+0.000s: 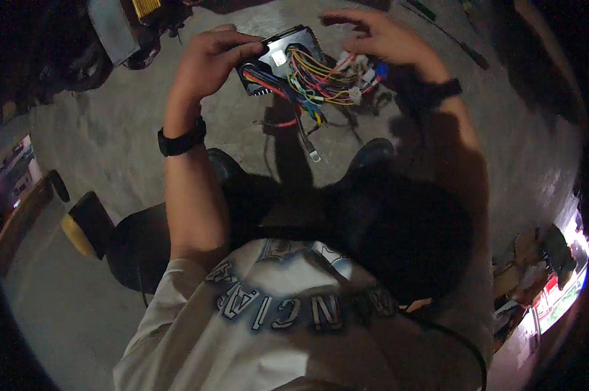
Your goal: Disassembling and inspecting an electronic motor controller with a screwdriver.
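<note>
A finned metal motor controller (pixel 280 57) hangs in the air above the floor, tilted, at the upper middle. My left hand (pixel 211 64) is closed on its left end, with the thumb on the upper face. Out of the controller comes a bundle of thin coloured wires (pixel 311 73), reaching right to white plug connectors (pixel 355 96) and a blue one (pixel 381 70). Thicker cables (pixel 268 81) droop from its near side, one ending in a metal ring terminal (pixel 315 156). Just beyond the connectors, my right hand (pixel 391 40) is open, index finger stretched leftward; whether it touches a connector is unclear.
Grey concrete floor (pixel 105 124) lies beneath. Dark machine parts (pixel 138 49) stand at the far left, and a long thin tool (pixel 460 42) lies at the far right. A yellow-and-black object (pixel 83 228) sits left of my leg; cluttered boxes (pixel 522 267) are at right.
</note>
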{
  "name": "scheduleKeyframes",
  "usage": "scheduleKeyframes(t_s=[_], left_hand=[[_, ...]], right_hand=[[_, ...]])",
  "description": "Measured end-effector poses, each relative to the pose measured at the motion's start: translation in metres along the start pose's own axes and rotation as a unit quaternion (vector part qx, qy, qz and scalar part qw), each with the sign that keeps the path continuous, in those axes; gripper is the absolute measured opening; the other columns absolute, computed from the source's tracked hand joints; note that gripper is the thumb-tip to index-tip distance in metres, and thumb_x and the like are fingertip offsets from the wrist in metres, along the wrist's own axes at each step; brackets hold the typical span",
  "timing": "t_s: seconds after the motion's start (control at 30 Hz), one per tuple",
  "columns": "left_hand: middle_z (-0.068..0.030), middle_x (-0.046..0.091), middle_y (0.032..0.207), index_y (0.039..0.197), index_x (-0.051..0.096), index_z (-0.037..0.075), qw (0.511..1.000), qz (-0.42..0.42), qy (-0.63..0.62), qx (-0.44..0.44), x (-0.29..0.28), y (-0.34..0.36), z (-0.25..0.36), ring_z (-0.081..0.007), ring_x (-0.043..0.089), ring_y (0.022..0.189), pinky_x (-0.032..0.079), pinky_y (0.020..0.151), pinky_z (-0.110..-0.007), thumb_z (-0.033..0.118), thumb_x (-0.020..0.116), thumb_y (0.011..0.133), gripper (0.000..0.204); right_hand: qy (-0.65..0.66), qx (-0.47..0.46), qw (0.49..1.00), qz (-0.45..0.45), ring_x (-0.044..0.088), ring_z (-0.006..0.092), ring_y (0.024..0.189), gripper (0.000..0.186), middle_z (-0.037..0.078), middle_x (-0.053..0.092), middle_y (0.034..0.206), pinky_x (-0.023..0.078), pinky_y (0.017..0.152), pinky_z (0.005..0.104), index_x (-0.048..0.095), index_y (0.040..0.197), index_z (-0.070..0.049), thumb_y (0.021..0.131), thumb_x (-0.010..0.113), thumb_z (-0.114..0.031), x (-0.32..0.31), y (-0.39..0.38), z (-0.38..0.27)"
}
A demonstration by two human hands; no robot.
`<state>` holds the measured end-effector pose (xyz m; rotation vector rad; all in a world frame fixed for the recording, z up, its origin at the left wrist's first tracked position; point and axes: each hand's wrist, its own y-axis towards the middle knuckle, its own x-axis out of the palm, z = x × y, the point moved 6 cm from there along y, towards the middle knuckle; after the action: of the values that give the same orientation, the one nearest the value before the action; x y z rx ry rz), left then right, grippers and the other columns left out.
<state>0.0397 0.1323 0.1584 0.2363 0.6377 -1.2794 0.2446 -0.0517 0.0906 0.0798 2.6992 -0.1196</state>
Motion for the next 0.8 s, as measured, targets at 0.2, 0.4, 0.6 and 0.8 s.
scheduleKeyframes(t_s=[0.2,0.4,0.6,0.8], left_hand=[[-0.0041,0.066,0.088,0.109,0.079,0.001,1.0,0.028,-0.001,-0.007,-0.005,0.002,-0.005,-0.0126,0.062,0.082,0.048,0.073,-0.029,0.019,0.076,0.094,0.023],[-0.002,0.068,0.092,0.112,0.077,0.0,0.991,0.066,-0.057,-0.099,-0.018,-0.014,-0.032,-0.0099,0.061,0.085,0.048,0.076,-0.027,0.022,0.072,0.098,0.027],[0.0009,0.063,0.086,0.111,0.074,0.0,0.914,0.207,-0.244,-0.248,-0.011,-0.024,-0.054,-0.0074,0.054,0.073,0.04,0.065,-0.024,0.035,0.068,0.101,0.037],[0.0052,0.048,0.073,0.116,0.069,-0.003,0.856,0.292,-0.342,-0.255,0.008,-0.06,-0.111,-0.0064,0.041,0.062,0.03,0.056,-0.025,0.041,0.066,0.102,0.047]], right_hand=[[-0.037,0.109,0.987,-0.11,0.068,0.0211,0.092,0.048,0.009,0.072,0.112,0.056,0.083,0.034,0.062,0.136,-0.009,0.088,0.063,-0.01,0.047,-0.013,0.049],[0.009,0.141,0.986,-0.091,0.065,0.0186,0.091,0.041,0.008,0.07,0.108,0.055,0.081,0.0324,0.062,0.127,-0.007,0.087,0.066,-0.009,0.07,-0.015,0.085],[-0.031,-0.042,0.999,-0.009,0.064,0.0215,0.091,0.012,0.011,0.071,0.102,0.053,0.077,0.0347,0.07,0.098,-0.009,0.094,0.062,-0.017,0.095,0.001,0.09],[0.047,0.121,0.984,0.124,0.067,0.025,0.092,0.042,0.015,0.072,0.099,0.053,0.084,0.035,0.068,0.12,-0.005,0.086,0.079,-0.027,0.069,0.018,-0.008]])
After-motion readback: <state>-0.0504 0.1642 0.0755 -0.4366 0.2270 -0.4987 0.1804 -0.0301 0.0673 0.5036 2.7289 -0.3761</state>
